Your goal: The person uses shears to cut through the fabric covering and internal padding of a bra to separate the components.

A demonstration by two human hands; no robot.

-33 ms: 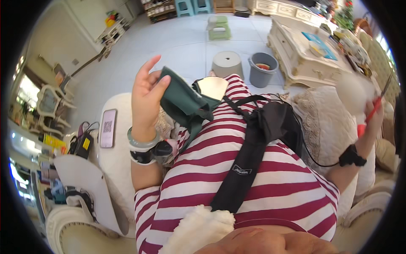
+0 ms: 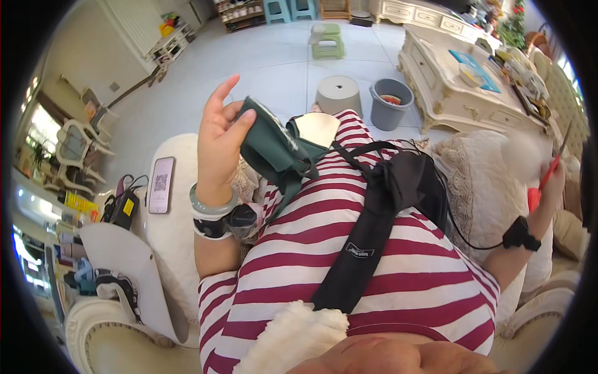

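Observation:
A dark green piece of cloth (image 2: 268,146) is pinched between the thumb and fingers of my left hand (image 2: 219,137), with the index finger raised. Pale threads or fuzz line its upper edge. The cloth's lower end hangs over my striped shirt, and a cream-coloured flat piece (image 2: 319,128) lies just beyond it. Away to the far right, my right hand (image 2: 552,187) grips red-handled scissors (image 2: 548,174), blades pointing up and away. A blurred whitish round patch (image 2: 522,156) shows beside the scissors; I cannot tell what it is.
A phone (image 2: 161,186) lies on the pale seat to my left, near a black device (image 2: 122,209) and a white visor-like sheet (image 2: 134,274). Ahead stand a round stool (image 2: 338,90), a grey bucket (image 2: 391,112) and a carved low table (image 2: 448,100). A black cable runs to my right wrist.
The green cloth has tilted in my left hand, so more of its pale edge shows. My right hand and the scissors have turned slightly, blades more upright.

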